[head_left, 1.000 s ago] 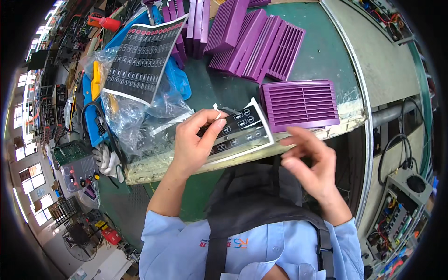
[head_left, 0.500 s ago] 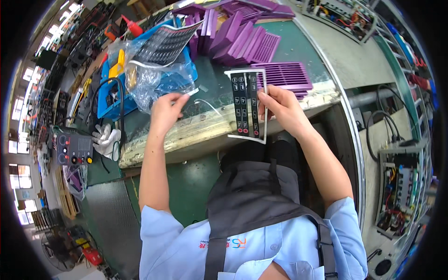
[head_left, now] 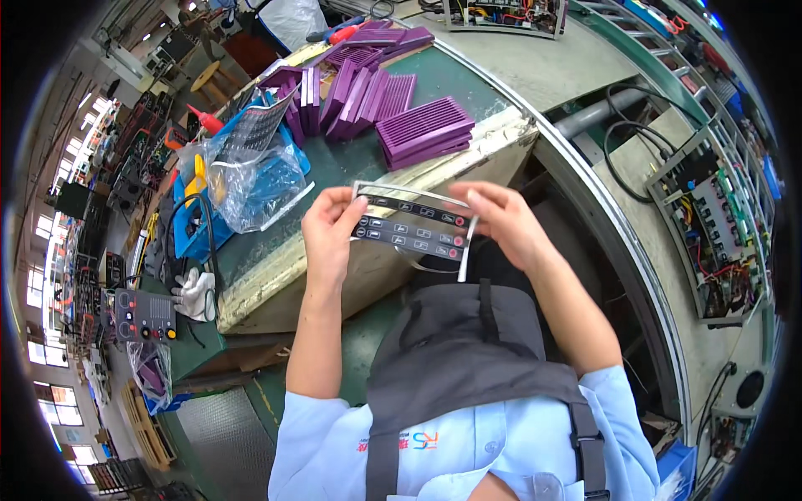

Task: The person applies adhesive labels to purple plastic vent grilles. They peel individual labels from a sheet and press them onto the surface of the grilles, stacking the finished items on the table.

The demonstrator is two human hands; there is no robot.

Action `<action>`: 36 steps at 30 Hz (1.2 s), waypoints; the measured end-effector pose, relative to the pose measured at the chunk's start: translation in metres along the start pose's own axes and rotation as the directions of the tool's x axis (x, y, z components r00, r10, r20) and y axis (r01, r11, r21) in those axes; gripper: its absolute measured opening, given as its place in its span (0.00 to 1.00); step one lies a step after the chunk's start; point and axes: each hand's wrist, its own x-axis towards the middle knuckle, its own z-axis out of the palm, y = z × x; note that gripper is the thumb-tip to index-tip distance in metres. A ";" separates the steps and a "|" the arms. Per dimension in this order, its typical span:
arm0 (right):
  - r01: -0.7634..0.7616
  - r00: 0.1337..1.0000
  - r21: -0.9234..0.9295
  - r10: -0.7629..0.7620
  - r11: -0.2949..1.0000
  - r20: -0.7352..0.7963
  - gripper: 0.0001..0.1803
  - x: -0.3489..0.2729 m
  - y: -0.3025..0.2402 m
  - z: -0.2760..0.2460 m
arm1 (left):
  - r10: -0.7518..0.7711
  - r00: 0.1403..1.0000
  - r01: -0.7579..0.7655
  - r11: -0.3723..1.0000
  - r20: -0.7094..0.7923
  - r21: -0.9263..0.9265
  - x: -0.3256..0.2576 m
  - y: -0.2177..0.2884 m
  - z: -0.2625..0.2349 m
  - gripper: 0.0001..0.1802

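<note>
Workbench (head_left: 483, 90) ahead, label strips (head_left: 409, 231) lie between left grip (head_left: 327, 230) and right grip (head_left: 503, 219).

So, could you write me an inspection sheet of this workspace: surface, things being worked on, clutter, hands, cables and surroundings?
Surface: bench with a green top and a pale, worn edge.
Work things: black sheet with icons and a white border, held up off the bench; purple grilles at the back.
Clutter: blue bin with a plastic bag over it; glove nearby.
Hands: left hand grips the sheet's left end; right hand is at its right end, grip unclear.
Cables: black cable arching by the bin; more at right.
Surroundings: opened electronics unit at right; knobbed box at left.
</note>
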 end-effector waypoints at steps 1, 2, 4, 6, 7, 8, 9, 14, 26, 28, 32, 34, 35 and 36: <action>-0.052 0.997 0.062 0.055 0.997 -0.051 0.22 -0.009 0.011 -0.001 | -0.017 0.999 0.015 0.998 -0.034 -0.064 -0.007 -0.005 0.000 0.09; -0.055 0.997 0.119 0.060 0.991 -0.042 0.20 -0.010 0.023 -0.002 | -0.036 0.997 0.027 0.992 -0.069 -0.127 -0.011 -0.008 -0.001 0.08; -0.090 0.992 0.266 0.109 0.960 -0.059 0.13 -0.008 0.042 0.001 | -0.073 0.994 0.063 0.990 -0.083 -0.125 -0.017 -0.012 -0.005 0.07; -0.051 0.995 0.264 0.071 0.963 -0.065 0.09 0.000 0.051 0.003 | -0.103 0.989 0.095 0.992 -0.103 -0.082 -0.015 -0.013 -0.008 0.12; -0.029 0.996 0.262 0.049 0.965 -0.072 0.07 0.005 0.053 0.003 | 0.189 0.967 -0.124 0.935 -0.171 0.331 -0.016 -0.012 -0.004 0.14; -0.032 0.994 0.233 0.056 0.972 -0.096 0.07 0.008 0.053 0.002 | 0.470 0.876 -0.276 0.670 -0.106 0.689 -0.019 -0.008 0.004 0.16; -0.058 0.993 0.206 0.078 0.977 -0.088 0.07 0.014 0.051 -0.001 | 0.549 0.834 -0.375 0.511 0.042 0.773 -0.020 0.001 0.018 0.18; -0.085 0.996 0.295 0.082 0.952 0.020 0.09 0.023 0.029 -0.015 | 0.283 0.887 -0.458 0.651 0.366 0.606 -0.005 0.007 0.079 0.16; -0.214 0.976 0.394 0.183 0.894 0.115 0.09 0.041 0.018 -0.045 | 0.196 0.932 -0.290 0.909 0.306 0.299 0.024 -0.023 0.093 0.11; -0.182 0.981 0.399 0.138 0.899 0.137 0.08 0.043 0.020 -0.042 | 0.263 0.902 -0.371 0.878 0.343 0.302 0.024 -0.027 0.088 0.11; -0.162 0.984 0.435 0.115 0.886 0.134 0.08 0.042 0.024 -0.022 | 0.213 0.920 -0.283 0.942 0.329 0.183 0.017 -0.028 0.073 0.10; -0.133 0.988 0.436 0.085 0.890 0.127 0.08 0.040 0.026 -0.006 | 0.215 0.917 -0.279 0.948 0.335 0.155 0.013 -0.025 0.059 0.10; -0.110 0.991 0.420 0.068 0.901 0.113 0.07 0.037 0.026 0.004 | 0.216 0.916 -0.276 0.951 0.337 0.141 0.011 -0.025 0.052 0.10; -0.086 0.994 0.398 0.049 0.913 0.101 0.07 0.036 0.024 0.013 | 0.218 0.921 -0.265 0.958 0.323 0.109 0.009 -0.025 0.045 0.10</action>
